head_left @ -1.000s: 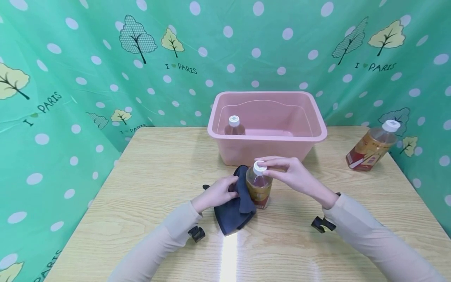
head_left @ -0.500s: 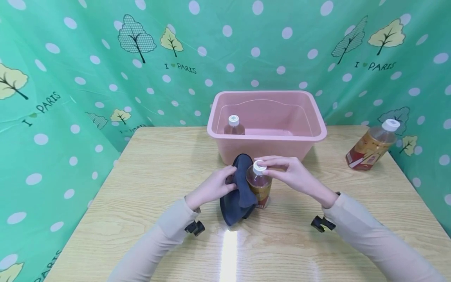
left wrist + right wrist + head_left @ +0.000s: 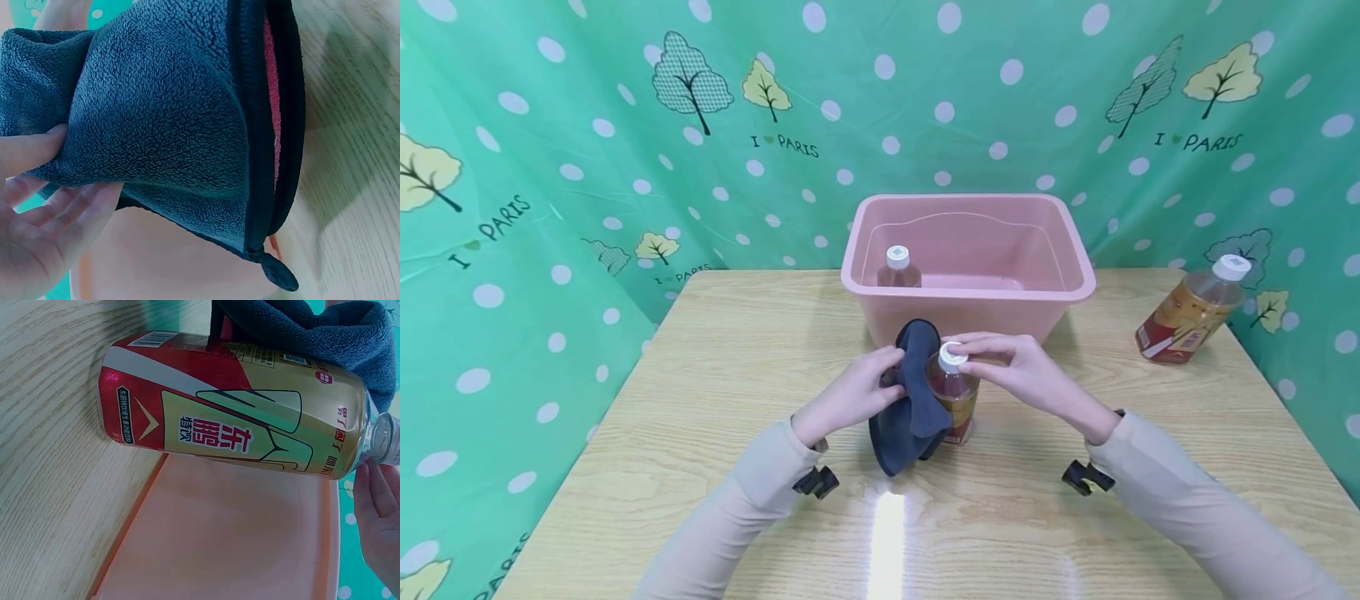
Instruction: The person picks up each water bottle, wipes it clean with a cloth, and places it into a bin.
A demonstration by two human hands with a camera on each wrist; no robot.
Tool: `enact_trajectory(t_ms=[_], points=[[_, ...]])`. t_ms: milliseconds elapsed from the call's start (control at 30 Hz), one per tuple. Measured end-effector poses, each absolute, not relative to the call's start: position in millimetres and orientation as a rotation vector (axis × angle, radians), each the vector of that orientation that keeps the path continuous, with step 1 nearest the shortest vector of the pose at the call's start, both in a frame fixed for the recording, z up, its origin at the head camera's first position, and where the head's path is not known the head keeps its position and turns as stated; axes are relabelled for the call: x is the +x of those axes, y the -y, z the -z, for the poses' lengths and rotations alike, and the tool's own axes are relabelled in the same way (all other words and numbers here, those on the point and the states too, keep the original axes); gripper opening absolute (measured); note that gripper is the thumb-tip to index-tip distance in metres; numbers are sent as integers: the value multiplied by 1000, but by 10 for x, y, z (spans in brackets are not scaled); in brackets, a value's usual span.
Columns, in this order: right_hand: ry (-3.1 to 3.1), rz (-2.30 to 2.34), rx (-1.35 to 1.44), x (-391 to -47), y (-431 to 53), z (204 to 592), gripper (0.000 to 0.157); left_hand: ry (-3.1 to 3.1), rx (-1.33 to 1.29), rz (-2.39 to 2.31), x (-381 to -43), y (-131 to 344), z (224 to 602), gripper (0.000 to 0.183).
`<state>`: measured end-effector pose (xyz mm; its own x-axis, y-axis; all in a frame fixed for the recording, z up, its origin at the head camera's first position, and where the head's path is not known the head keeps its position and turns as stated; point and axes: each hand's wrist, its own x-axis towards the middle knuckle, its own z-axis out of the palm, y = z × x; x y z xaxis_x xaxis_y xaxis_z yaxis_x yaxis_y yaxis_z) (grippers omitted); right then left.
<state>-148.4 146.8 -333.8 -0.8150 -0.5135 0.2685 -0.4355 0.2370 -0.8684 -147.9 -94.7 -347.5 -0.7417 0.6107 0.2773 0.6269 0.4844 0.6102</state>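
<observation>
A dark blue-grey cloth (image 3: 904,429) is bunched in my left hand (image 3: 853,392), pinched between thumb and fingers. It lies against the left side of a drink bottle (image 3: 958,410) standing upright on the table. My right hand (image 3: 1018,371) holds the bottle's white cap (image 3: 953,356) between thumb and fingers. In the left wrist view the fluffy cloth (image 3: 162,106) has a black edge, a small loop and a pinkish-red inner side. The right wrist view shows the bottle's gold and red label (image 3: 212,425), with the cloth (image 3: 312,328) touching its far side.
A pink bin (image 3: 970,312) stands just behind the hands, with one white-capped bottle (image 3: 898,271) inside at its left. Another bottle (image 3: 1193,312) stands at the table's right edge. A green patterned curtain (image 3: 865,100) hangs behind the wooden table (image 3: 715,358).
The cloth has risen along the bottle's side, its lower corner lifting and its top reaching higher. My left hand has shifted slightly up and left; the right hand stays on the cap.
</observation>
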Motion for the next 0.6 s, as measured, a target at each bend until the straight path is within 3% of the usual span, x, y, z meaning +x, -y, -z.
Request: enact_trajectory(t_ms=[600], points=[[-2394, 1663, -933, -1502, -1476, 3362, 29, 2681, -1144, 990, -1507, 929, 3696, 18]])
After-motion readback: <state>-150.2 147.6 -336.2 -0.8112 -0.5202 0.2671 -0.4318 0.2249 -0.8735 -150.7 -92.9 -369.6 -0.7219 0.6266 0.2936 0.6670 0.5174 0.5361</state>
